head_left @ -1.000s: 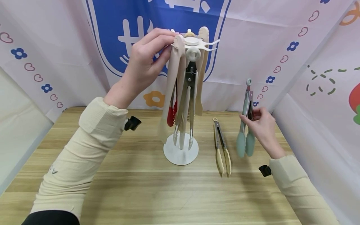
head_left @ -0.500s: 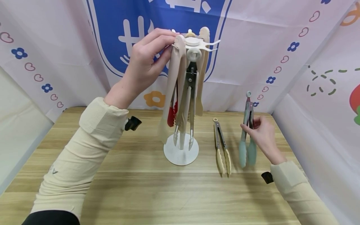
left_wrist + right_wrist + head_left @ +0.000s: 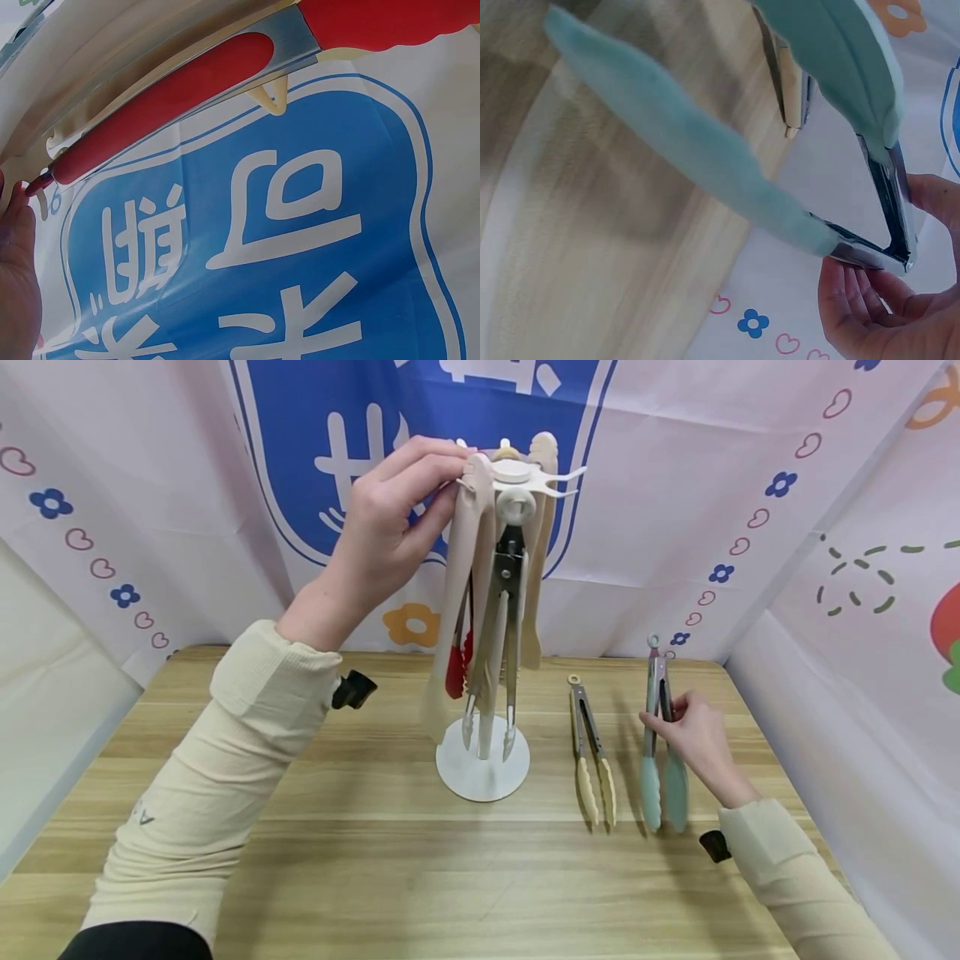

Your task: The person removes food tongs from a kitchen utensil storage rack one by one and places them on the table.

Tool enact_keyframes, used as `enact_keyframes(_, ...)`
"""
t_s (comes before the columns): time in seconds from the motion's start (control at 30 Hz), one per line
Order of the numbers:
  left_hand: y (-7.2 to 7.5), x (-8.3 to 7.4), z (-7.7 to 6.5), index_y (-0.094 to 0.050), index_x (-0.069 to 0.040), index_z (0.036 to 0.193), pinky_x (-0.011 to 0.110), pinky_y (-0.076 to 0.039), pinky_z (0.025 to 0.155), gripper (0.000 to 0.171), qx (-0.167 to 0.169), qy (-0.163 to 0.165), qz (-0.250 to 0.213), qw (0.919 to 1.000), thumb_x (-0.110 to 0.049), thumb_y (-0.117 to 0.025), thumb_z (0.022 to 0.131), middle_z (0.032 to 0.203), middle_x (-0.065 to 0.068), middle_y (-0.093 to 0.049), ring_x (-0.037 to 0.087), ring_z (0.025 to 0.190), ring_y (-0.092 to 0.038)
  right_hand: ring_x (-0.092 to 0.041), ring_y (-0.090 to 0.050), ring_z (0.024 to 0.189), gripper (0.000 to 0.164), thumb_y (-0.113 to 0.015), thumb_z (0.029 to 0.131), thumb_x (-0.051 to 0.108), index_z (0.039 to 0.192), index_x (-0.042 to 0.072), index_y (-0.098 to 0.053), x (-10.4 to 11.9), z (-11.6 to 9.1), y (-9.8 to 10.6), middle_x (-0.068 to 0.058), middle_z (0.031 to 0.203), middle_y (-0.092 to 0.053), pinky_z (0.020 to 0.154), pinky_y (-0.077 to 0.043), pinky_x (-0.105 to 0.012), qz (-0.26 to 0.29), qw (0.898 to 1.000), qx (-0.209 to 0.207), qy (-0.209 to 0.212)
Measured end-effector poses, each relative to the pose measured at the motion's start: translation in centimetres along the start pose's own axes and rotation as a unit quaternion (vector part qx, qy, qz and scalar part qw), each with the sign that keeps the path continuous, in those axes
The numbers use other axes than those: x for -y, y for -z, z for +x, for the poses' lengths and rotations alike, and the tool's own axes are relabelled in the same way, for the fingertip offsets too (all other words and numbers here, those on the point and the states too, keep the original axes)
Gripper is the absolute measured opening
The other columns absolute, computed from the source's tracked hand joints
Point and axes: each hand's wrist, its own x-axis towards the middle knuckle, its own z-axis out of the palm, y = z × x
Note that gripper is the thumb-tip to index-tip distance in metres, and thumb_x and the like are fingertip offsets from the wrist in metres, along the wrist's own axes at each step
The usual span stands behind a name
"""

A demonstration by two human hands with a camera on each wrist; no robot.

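At the right, my right hand pinches the metal arms of a pair of mint-green tongs between thumb and fingers. Their two tips stand spread apart, pointing toward me, in the right wrist view too, where the near tip slants over the table. My left hand grips the top edge of a white rotating utensil rack, thumb below and fingers above. Beside its fingers hang beige utensils and red-tipped tongs. Silver tongs with pale tips hang at the rack's front.
Tongs with cream tips lie on the wooden table between the rack's round white base and my right hand. Two bare hooks stick out on the rack's right side. A printed cloth closes off the back.
My right hand has lowered the mint-green tongs toward the table and nearer to me, and their tips have spread a little. My left hand and the rack stay put.
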Motion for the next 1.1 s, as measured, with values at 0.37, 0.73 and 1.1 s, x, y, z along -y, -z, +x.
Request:
enact_keyframes(0.37, -0.1, 0.0, 0.0, -0.062, 0.008, 0.098, 0.026, -0.045, 0.091, 0.015, -0.002, -0.003, -0.002, 1.0, 0.003, -0.052, 0.089, 0.104, 0.017, -0.061, 0.024, 0.101, -0.056, -0.022, -0.05, 0.059, 0.046, -0.067, 0.079, 0.034, 0.092, -0.007, -0.049, -0.5, 0.2, -0.6, -0.016, 0.074, -0.056, 0.046, -0.041, -0.028, -0.02, 0.999, 0.031, -0.012)
enact_keyframes(0.73, 0.0, 0.0, 0.1, -0.062, 0.009, 0.098, 0.026, -0.045, 0.091, 0.015, 0.0, -0.002, 0.0, 1.0, 0.003, -0.051, 0.09, 0.105, 0.017, -0.061, 0.024, 0.101, -0.056, -0.021, -0.049, 0.058, 0.044, -0.066, 0.08, 0.035, 0.088, -0.005, -0.048, -1.1, 0.7, -1.5, -0.013, 0.071, -0.053, 0.046, -0.04, -0.028, -0.029, 0.997, 0.065, -0.026)
enact_keyframes(1.1, 0.0, 0.0, 0.1, -0.062, 0.009, 0.097, 0.027, -0.045, 0.091, 0.015, -0.003, -0.007, 0.003, 1.0, 0.003, -0.051, 0.09, 0.104, 0.017, -0.061, 0.024, 0.102, -0.056, -0.02, -0.049, 0.058, 0.041, -0.065, 0.08, 0.034, 0.086, -0.004, -0.05, -1.1, 1.6, -2.3, -0.011, 0.07, -0.054, 0.046, -0.041, -0.027, -0.042, 0.993, 0.105, -0.035)
